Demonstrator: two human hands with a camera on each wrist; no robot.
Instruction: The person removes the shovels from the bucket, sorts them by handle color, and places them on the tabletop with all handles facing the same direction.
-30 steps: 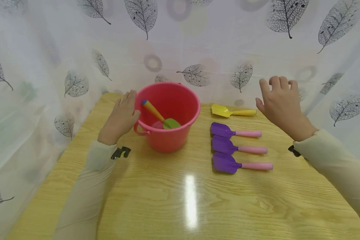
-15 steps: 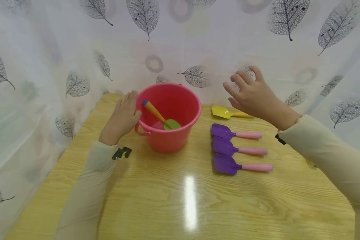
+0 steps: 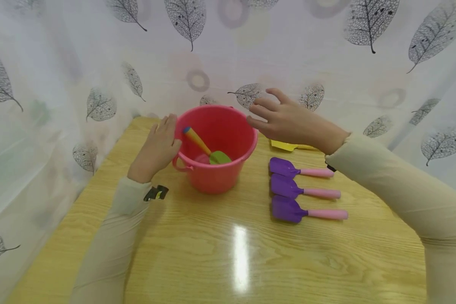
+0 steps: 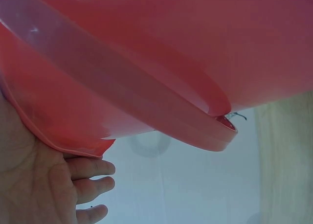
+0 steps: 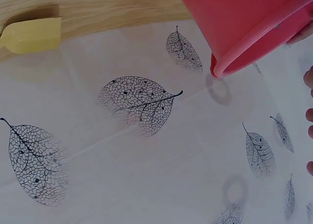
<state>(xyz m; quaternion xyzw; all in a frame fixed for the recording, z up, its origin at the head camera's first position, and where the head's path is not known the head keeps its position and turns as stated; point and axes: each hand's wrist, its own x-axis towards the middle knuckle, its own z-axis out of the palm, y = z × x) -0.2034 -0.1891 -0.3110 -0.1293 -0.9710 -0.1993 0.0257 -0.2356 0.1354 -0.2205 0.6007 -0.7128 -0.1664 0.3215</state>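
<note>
A red bucket stands upright on the table, a shovel with a green blade and a yellow-orange handle leaning inside it. My left hand rests against the bucket's left rim, fingers fairly straight; in the left wrist view its palm lies beside the rim, the thumb hidden. Above the bucket's right rim hovers my right hand, holding nothing, its fingers spread and slightly bent. Partly behind that hand lies a yellow shovel, its handle end covered.
Three purple shovels with pink handles lie stacked in a column right of the bucket: the top one, the middle one and the nearest one. A leaf-patterned curtain hangs behind the wooden table.
My right hand has swept left from beyond the yellow shovel's handle to the bucket's right rim. The left hand, bucket and shovels stay where they were.
</note>
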